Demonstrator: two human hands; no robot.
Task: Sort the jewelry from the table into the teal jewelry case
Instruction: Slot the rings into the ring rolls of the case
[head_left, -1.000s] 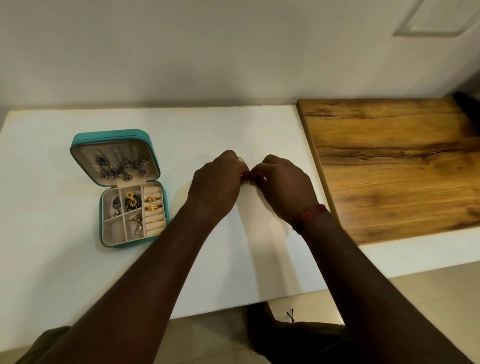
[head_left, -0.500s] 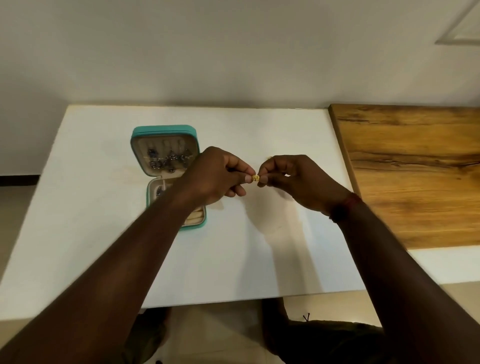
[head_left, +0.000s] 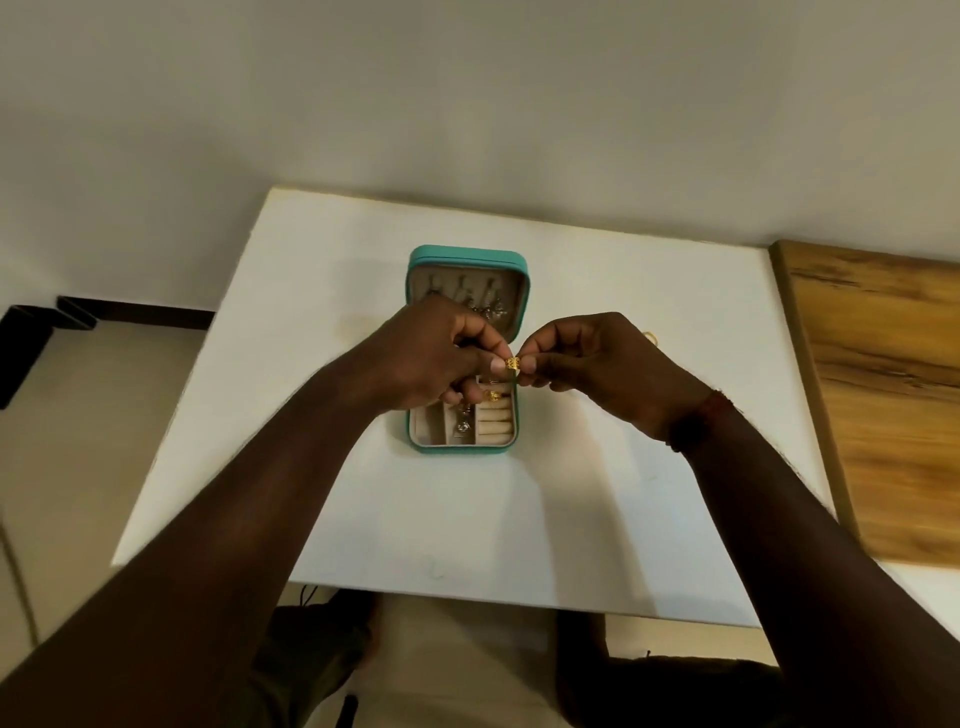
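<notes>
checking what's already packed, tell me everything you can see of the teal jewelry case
The teal jewelry case lies open on the white table, lid swung back on the far side. Its shell looks like teal leatherette, the lining beige and soft. Silvery pieces hang inside the lid. The base has divided compartments: beige ring rolls on the right with a gold ring tucked in, a silvery piece in the middle. The left hand hides the case's centre; contact cannot be told.
</notes>
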